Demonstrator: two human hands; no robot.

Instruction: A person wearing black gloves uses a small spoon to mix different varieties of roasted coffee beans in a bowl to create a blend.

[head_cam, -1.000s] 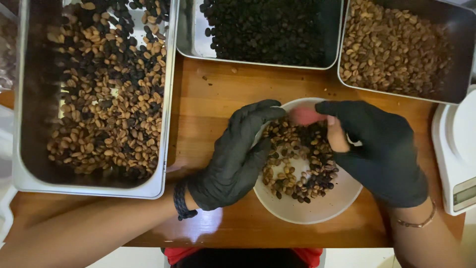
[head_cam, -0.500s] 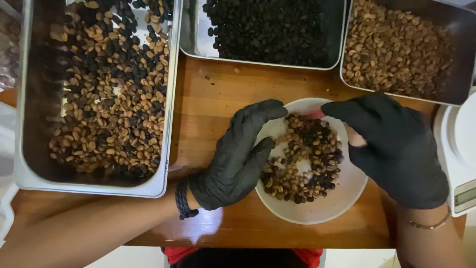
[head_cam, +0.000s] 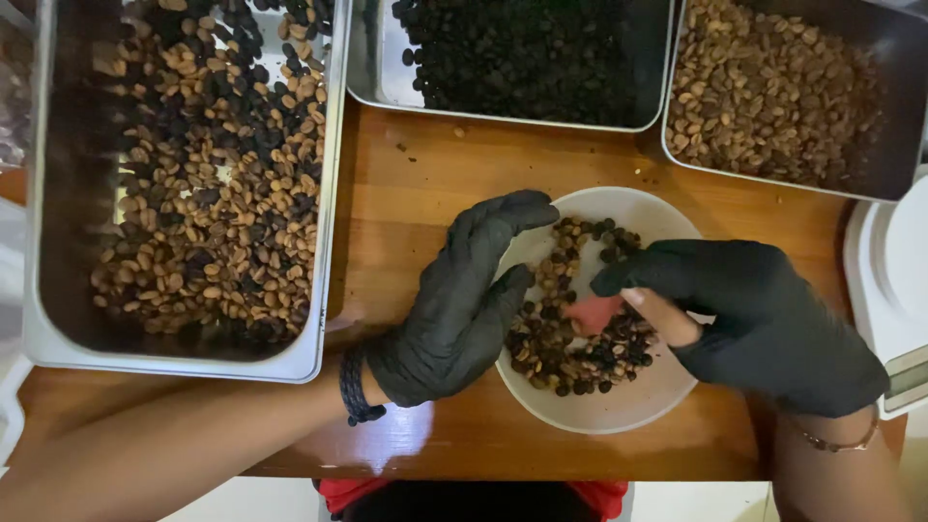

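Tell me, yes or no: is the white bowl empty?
No, the white bowl holds mixed light and dark coffee beans between both gloved hands.

Wooden table (head_cam: 425, 193): trays (head_cam: 319, 290), bowl (head_cam: 667, 217), scale (head_cam: 894, 280).

A: Any packages, labels, signs or screens in view?

B: One candidate only. At the near right edge stands a white scale (head_cam: 894, 280), cut off by the frame. On its near part sits a small grey rectangular display panel (head_cam: 909, 379), tilted and only partly visible.

A: Anything readable on it?

B: Too small and cropped to tell whether it is lit.

A: Packaging elsewhere?

B: At the far left edge, a bit of clear plastic bag (head_cam: 14, 97), glossy and crumpled, mostly out of frame; contents unclear. No labels or signs seen.
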